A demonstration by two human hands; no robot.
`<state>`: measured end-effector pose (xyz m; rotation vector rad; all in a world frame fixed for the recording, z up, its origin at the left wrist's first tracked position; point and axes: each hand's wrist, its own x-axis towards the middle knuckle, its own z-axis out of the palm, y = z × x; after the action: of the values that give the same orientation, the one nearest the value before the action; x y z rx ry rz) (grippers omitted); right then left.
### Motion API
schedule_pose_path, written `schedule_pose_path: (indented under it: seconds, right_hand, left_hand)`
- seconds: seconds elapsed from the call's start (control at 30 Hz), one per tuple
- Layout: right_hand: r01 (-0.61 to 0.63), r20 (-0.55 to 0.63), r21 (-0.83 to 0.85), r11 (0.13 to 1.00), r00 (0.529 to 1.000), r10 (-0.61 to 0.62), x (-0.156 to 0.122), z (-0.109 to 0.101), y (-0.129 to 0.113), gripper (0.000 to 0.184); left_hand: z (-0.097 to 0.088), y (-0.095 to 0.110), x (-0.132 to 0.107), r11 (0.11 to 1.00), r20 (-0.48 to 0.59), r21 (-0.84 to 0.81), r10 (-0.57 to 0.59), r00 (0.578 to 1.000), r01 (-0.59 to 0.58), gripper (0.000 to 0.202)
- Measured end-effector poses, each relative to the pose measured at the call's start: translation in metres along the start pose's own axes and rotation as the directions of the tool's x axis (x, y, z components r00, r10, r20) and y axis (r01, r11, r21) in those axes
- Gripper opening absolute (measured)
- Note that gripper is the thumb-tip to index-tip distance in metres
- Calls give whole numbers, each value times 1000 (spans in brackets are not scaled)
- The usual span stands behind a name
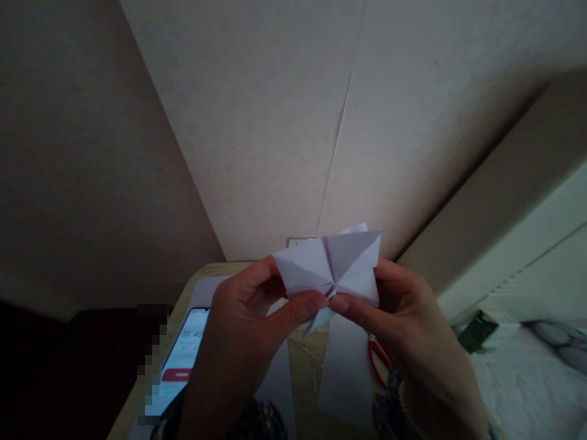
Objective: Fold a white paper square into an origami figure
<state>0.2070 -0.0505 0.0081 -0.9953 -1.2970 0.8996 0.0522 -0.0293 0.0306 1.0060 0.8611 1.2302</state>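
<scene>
A folded white paper [351, 253], creased into several triangular flaps that meet near its middle, is held up above the table. My left hand [257, 311] grips its left side, thumb pressed on the front near the centre and fingers behind. On the other side my right hand [394, 311] pinches the paper the same way, its thumb tip close to the left one. A narrow folded point of the paper sticks out below the thumbs. The fingertips behind the paper are hidden.
Below lies a wooden table [305, 391] with white paper sheets [346, 373]. A lit phone [195, 333] showing a timer rests at the left, partly behind my left wrist. Red-handled scissors [378, 363] lie near my right wrist. Patterned walls [257, 122] rise behind; white bedding [527, 385] is at right.
</scene>
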Motion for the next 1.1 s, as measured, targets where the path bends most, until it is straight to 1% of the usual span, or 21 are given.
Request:
schedule_pose_path:
  seconds: [0.13, 0.2, 0.33, 0.43, 0.5, 0.6, 0.7, 0.77, 0.83, 0.9, 1.0, 1.1]
  right_hand:
    - [-10, -44, -12, 1000, 999, 10, -3, 2, -1, 14]
    - [-14, -78, -18, 1000, 997, 12, -5, 2, -1, 14]
    - [9, -205, -6, 1000, 979, -10, -4, 0, -2, 11]
    - [-4, -263, -2, 1000, 965, 4, -4, 0, -4, 8]
    - [-6, -279, -6, 1000, 960, 4, -4, 1, -5, 8]
    - [15, -281, -4, 1000, 959, -15, -5, 4, -5, 8]
    - [3, -295, -3, 1000, 956, -3, -5, 7, -7, 7]
    - [-19, -318, 2, 1000, 948, 18, -6, 10, -8, 8]
    - [-33, -347, 7, 999, 937, 33, -6, 12, -9, 10]
    - [-28, -376, 3, 1000, 926, 26, -6, 14, -9, 13]
    - [-17, -398, -24, 1000, 917, 6, -6, 15, -8, 11]
    - [-17, -384, -32, 999, 923, 4, -7, 16, -9, 9]
  left_hand:
    - [-2, -4, 2, 999, 15, -32, 2, 1000, -1, 32]
    - [-3, -5, 4, 999, 38, -34, 1, 999, 1, 29]
    - [-7, -5, 6, 999, 98, 47, 21, 995, -26, 21]
    - [-8, -3, 6, 994, 101, 111, -5, 995, -7, 15]
    - [-8, -2, 5, 988, 94, 151, -1, 996, -14, 13]
    - [-8, -2, 5, 979, 76, 194, 42, 996, -56, 13]
    - [-9, -4, 5, 969, 65, 233, 72, 995, -85, 12]
    - [-10, -6, 5, 957, 87, 263, 102, 991, -122, 14]
    - [-11, -7, 5, 940, 114, 289, 156, 981, -183, 17]
    - [-11, -8, 3, 930, 109, 295, 197, 974, -220, 18]
    - [-9, -10, 2, 936, 71, 277, 207, 976, -218, 17]
    - [-8, -11, 2, 935, 59, 269, 224, 973, -231, 18]
